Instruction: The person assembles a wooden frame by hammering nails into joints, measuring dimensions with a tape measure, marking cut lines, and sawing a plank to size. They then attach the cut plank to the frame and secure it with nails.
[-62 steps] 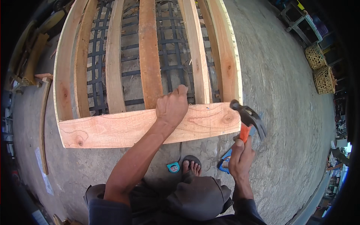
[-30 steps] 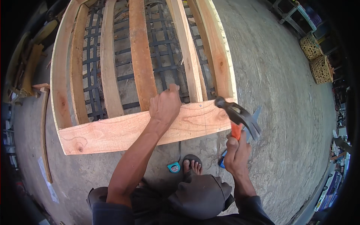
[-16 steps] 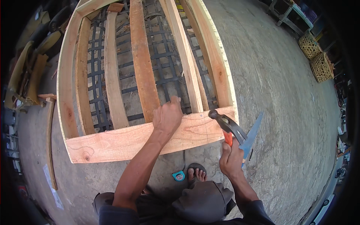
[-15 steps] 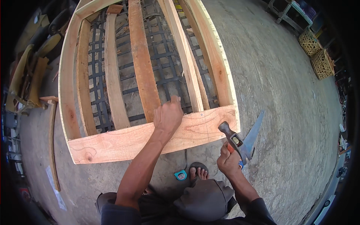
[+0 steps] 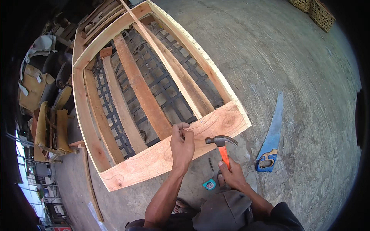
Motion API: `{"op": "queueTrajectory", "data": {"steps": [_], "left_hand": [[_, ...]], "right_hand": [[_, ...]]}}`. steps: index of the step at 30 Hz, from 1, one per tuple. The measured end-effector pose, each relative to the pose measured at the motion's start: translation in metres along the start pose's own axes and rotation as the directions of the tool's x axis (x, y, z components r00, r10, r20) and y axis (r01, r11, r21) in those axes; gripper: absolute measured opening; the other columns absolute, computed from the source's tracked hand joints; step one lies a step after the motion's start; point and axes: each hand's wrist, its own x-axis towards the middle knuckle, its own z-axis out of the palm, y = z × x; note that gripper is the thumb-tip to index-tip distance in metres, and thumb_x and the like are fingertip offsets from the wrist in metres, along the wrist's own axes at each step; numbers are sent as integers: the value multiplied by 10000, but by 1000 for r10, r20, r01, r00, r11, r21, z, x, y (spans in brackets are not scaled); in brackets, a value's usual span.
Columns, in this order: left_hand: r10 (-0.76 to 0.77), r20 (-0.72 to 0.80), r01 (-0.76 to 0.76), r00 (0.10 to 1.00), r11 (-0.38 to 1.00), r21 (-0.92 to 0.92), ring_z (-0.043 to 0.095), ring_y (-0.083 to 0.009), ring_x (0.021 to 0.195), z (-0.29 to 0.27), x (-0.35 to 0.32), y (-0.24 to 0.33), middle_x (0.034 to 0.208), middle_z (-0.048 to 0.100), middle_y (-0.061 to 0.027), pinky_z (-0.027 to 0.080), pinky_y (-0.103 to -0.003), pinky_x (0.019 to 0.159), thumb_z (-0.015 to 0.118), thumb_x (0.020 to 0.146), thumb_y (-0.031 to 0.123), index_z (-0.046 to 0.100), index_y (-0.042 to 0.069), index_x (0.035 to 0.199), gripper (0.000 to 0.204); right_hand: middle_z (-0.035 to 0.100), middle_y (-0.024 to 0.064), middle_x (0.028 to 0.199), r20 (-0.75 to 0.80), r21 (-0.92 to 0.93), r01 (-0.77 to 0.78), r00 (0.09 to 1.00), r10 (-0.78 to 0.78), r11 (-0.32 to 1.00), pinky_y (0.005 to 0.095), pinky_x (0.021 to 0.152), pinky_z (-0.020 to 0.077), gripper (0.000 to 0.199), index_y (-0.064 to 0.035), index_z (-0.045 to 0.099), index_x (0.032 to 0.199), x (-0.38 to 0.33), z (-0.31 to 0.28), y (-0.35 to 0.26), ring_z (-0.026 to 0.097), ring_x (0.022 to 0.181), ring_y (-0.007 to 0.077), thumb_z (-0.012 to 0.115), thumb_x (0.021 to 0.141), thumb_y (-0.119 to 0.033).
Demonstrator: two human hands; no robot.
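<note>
My left hand point(image 5: 182, 148) is over the near board point(image 5: 144, 163) of a wooden frame point(image 5: 88, 120). Its fingers are curled together at the board's upper edge; whatever they may pinch is too small to make out. In my right hand point(image 5: 234, 175) is a claw hammer point(image 5: 221, 141), gripped by its orange handle. The dark hammer head hovers just right of my left hand, in front of the board, claw pointing right. Lengthwise slats, one of them a reddish-brown slat point(image 5: 142, 84), run inside the frame.
A blue-handled handsaw point(image 5: 272, 127) lies on the concrete floor to the right. A teal tape measure point(image 5: 209, 184) rests by my feet. Dark webbing point(image 5: 157, 86) shows between the slats. Chair parts point(image 5: 63, 127) are piled at left, near a long wooden strip point(image 5: 90, 184). A woven basket point(image 5: 322, 16) stands far right.
The view has turned, so the frame now slants and the saw shows whole. The hammer has swung round and come closer to my left hand, which stays at the board's edge.
</note>
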Motion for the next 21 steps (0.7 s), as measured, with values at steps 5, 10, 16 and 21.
{"op": "queueTrajectory", "data": {"steps": [5, 10, 16, 21], "left_hand": [[-295, 494, 556, 818, 628, -545, 560, -145, 762, 19, -28, 12, 915, 601, -78, 443, -260, 654, 450, 1003, 57, 533, 6, 1162, 187], [-324, 374, 487, 869, 423, -764, 616, -217, 1018, 47, -47, 16, 1183, 603, -162, 505, -270, 672, 455, 1041, 121, 478, -5, 1261, 254], [-374, 472, 589, 799, 323, -741, 463, -327, 1345, 59, -66, 20, 1412, 477, -226, 442, -399, 1075, 441, 1048, 144, 432, -2, 1318, 308], [-313, 497, 576, 809, 257, -776, 497, -316, 1309, 56, -76, -6, 1390, 505, -214, 428, -401, 1093, 436, 1048, 133, 438, -10, 1310, 298]], "right_hand": [[576, 41, 675, 28, 255, -76, 997, 71, 964, 273, 539, 439, 307, -21, 573, 973, -4, -14, 3, 513, 572, 91, 623, 977, -323], [527, -38, 627, -217, 360, 201, 968, -127, 911, 226, 486, 359, 188, -36, 584, 971, 11, -23, -15, 454, 565, 22, 706, 926, -172], [617, -20, 741, -33, 320, 18, 999, -8, 947, 208, 553, 415, 227, -18, 607, 1096, 9, -18, -12, 516, 645, 19, 696, 935, -151], [679, 22, 846, -36, 415, -34, 998, 54, 909, 217, 636, 478, 168, 4, 639, 1028, 2, -9, -16, 575, 742, 41, 661, 961, -148]]}}
